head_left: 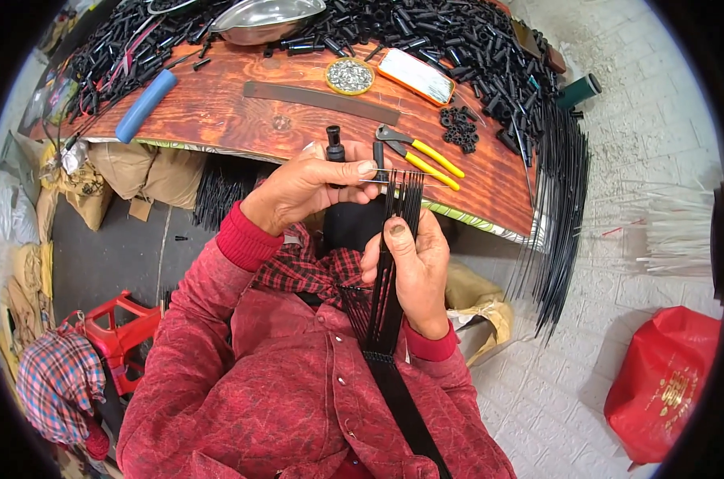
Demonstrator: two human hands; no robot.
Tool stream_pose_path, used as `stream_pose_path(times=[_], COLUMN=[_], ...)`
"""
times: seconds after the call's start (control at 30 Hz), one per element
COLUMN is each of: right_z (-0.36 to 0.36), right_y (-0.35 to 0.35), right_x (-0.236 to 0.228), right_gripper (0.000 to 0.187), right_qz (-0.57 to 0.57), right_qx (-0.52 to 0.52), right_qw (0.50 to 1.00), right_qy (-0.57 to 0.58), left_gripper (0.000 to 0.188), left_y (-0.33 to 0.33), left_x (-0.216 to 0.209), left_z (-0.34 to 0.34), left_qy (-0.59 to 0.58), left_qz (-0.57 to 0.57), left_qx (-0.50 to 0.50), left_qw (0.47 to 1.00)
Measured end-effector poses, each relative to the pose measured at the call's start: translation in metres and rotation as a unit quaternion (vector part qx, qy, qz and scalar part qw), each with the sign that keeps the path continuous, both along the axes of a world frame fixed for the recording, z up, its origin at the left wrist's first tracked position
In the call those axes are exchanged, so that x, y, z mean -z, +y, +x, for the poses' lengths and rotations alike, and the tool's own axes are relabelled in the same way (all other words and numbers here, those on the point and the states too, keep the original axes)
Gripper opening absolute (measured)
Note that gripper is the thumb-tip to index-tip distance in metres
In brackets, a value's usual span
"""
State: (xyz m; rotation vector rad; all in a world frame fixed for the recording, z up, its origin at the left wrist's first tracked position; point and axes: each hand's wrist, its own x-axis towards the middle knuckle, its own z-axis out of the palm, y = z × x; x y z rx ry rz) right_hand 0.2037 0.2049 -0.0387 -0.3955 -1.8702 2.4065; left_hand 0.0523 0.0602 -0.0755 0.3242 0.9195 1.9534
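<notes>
My left hand [310,185] is closed, with thumb and fingers pinching a thin wire [392,170] that runs across the upper ends of a bundle of black cords [412,191]. In the same hand, a black stepped tube [335,147] stands up behind the thumb, and a slimmer black tube [378,158] rises by the fingertips. My right hand [422,267] wraps round the cords below, its thumb pressed on them. From there the cords run down to a flat black strap [402,403] that lies over my jacket. How the wire meets each cord is too small to tell.
Yellow-handled pliers [422,157] lie on the wooden table [210,112], near a brown strip [318,101], a dish of small metal bits [350,76] and an orange-edged tray [416,77]. Black tubes [474,48] heap behind. Long black rods [565,223] hang off the right edge.
</notes>
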Motion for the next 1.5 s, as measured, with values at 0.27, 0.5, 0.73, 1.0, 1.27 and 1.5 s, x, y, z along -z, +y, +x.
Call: stream_pose_path(times=[0.27,0.5,0.73,1.0,1.27,1.5], right_z=[0.001,0.002,0.002,-0.002,-0.005,-0.008], right_y=[0.007,0.010,0.008,0.013,0.013,0.011], right_x=[0.001,0.001,0.000,-0.004,-0.001,-0.006], right_gripper=[0.030,0.033,0.032,0.034,0.035,0.030], right_qz=[-0.006,-0.018,-0.023,-0.037,-0.040,0.008], right_qx=[0.004,-0.004,-0.007,-0.051,-0.044,-0.018], right_qw=[1.000,1.000,1.000,0.998,0.998,1.000], right_qy=[0.003,0.011,0.009,-0.003,-0.007,-0.024], left_gripper=[0.015,0.013,0.013,0.014,0.019,0.040], left_y=[0.013,0.018,0.014,0.010,0.006,-0.002], left_x=[0.002,-0.001,0.005,-0.003,-0.011,-0.017], left_z=[0.003,0.006,0.007,0.015,0.017,0.029], left_qy=[-0.051,-0.044,-0.045,-0.053,0.003,0.061], left_qz=[0.009,-0.007,0.022,0.060,-0.011,-0.069], left_qx=[0.015,0.018,0.020,-0.002,-0.039,-0.089], left_qw=[0.999,0.999,0.999,0.997,0.999,0.992])
